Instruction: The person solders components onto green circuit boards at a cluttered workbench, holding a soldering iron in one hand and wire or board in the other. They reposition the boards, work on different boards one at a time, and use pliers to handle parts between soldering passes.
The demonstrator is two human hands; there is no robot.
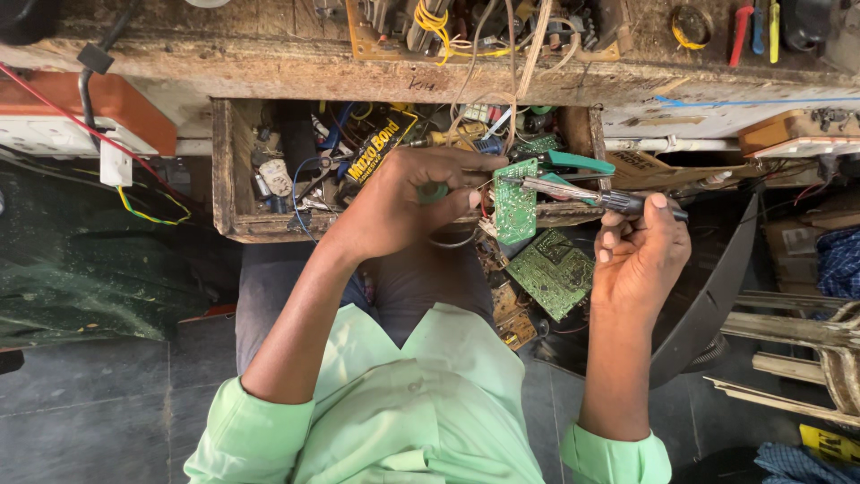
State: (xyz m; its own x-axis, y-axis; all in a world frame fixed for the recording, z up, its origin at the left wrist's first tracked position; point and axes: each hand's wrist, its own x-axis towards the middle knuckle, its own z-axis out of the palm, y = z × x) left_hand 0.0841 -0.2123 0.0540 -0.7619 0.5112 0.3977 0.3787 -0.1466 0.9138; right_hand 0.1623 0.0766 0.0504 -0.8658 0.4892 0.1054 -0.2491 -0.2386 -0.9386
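Hands over open wooden drawer of parts. Left hand closed around small green rectangular circuit board, held upright at the drawer's front edge. Right hand gripping dark-handled metal soldering iron, tip touching the board's upper edge.

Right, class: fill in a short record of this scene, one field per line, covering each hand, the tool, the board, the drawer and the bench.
left hand: holds a small green circuit board upright over the open drawer
right hand: grips a soldering iron, tip at the board
drawer: wooden, open, full of wires and parts
lap: second green board lying flat
bench: worn wood, with wires and tools on top
clothing: light green shirt, sleeves rolled up
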